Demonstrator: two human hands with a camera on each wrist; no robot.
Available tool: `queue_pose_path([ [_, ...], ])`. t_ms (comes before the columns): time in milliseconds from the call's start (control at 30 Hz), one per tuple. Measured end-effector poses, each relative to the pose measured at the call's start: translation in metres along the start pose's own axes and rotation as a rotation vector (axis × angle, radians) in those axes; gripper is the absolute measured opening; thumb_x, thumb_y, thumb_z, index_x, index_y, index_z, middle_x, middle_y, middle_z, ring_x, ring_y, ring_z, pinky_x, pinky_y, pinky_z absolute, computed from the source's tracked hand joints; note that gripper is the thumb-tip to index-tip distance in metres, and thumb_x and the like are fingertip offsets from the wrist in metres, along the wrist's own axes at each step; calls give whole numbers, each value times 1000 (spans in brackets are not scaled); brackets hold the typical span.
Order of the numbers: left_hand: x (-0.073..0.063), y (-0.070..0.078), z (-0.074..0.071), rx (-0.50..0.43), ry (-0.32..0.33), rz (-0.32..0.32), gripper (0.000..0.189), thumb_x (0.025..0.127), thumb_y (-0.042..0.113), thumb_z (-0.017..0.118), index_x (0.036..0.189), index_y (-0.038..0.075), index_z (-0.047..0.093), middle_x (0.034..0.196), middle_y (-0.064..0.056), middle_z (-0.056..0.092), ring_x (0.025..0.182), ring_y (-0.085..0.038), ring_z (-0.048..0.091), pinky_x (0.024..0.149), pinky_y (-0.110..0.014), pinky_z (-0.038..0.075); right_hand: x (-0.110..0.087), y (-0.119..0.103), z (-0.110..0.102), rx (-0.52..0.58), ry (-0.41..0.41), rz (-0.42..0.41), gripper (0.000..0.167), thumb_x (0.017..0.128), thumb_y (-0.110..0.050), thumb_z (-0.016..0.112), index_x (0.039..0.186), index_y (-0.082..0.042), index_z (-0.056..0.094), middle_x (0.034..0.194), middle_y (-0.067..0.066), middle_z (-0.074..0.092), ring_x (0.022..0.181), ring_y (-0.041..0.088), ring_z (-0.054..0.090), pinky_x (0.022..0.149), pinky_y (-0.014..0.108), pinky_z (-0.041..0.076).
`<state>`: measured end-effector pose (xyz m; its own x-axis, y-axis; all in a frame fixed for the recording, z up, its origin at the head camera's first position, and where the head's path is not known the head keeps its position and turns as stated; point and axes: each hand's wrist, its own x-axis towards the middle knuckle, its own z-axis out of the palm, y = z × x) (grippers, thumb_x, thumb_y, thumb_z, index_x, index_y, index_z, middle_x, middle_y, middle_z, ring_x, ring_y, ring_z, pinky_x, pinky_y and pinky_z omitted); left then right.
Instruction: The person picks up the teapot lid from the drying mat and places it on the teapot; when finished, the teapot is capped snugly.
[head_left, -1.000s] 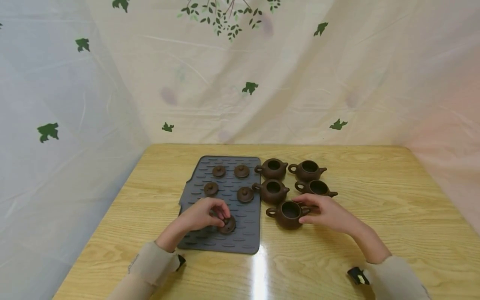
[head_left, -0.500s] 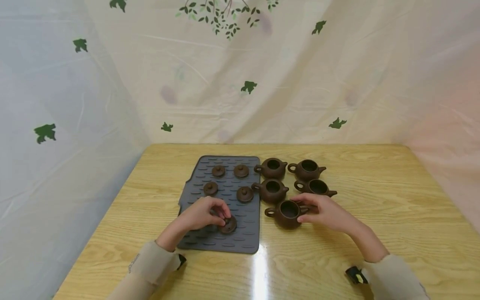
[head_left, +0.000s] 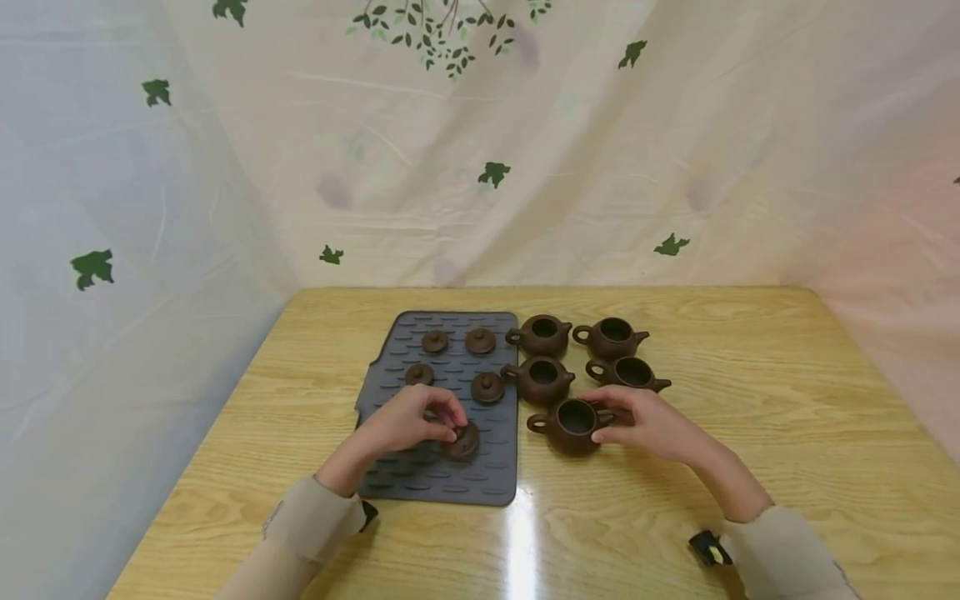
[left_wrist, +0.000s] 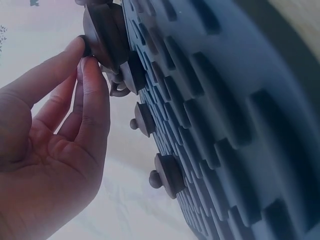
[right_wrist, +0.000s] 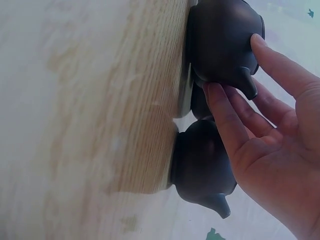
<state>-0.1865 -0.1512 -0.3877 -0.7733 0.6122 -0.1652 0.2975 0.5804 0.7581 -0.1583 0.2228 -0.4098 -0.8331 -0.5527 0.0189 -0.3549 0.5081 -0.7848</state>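
By its knob, my left hand (head_left: 408,419) pinches a round brown teapot lid (head_left: 463,443) over the grey ridged mat (head_left: 480,492). In the left wrist view the held lid (left_wrist: 106,42) is tilted, close to the mat's surface; whether its edge touches cannot be told. My right hand (head_left: 651,423) grips the nearest lidless brown teapot (head_left: 567,440) at its spout end. The right wrist view has thumb and fingers on either side of that teapot's (right_wrist: 222,40) spout. The teapot sits upright on the wooden table, right of the mat.
Several other lids, such as the one near the mat's right edge (head_left: 488,388), lie knob up on the mat. Several open teapots, including a middle one (head_left: 542,382) and a far right one (head_left: 611,337), stand behind the gripped one. A patterned cloth (head_left: 480,225) hangs behind the table.
My left hand has shifted slightly right and away from me, and the pinched lid has moved with it and tilted up. The right hand keeps its grip on the teapot.
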Motion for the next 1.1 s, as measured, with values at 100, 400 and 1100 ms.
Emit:
queue_pose_path([
  [100,1,4,0,-6,2,-2,11,88,7,75,95,15,72,93,1,71,86,-10,64,74,-24,54,0,1,0,-3,2,4,53,90,-24,74,135,-1,58,133,19,62,121,40,61,91,27,55],
  [400,6,10,1,-12,19,10,11,89,9,74,98,15,72,95,1,71,84,-9,65,72,-24,54,1,1,1,1,-2,19,53,90,-24,74,135,0,58,133,21,62,120,40,61,91,26,55],
  [1100,22,26,4,-29,68,37,12,90,13,74,100,17,73,97,1,72,86,-9,66,73,-26,54,1,2,2,19,6,26,53,90,-24,75,135,0,58,133,20,63,120,39,62,91,24,55],
])
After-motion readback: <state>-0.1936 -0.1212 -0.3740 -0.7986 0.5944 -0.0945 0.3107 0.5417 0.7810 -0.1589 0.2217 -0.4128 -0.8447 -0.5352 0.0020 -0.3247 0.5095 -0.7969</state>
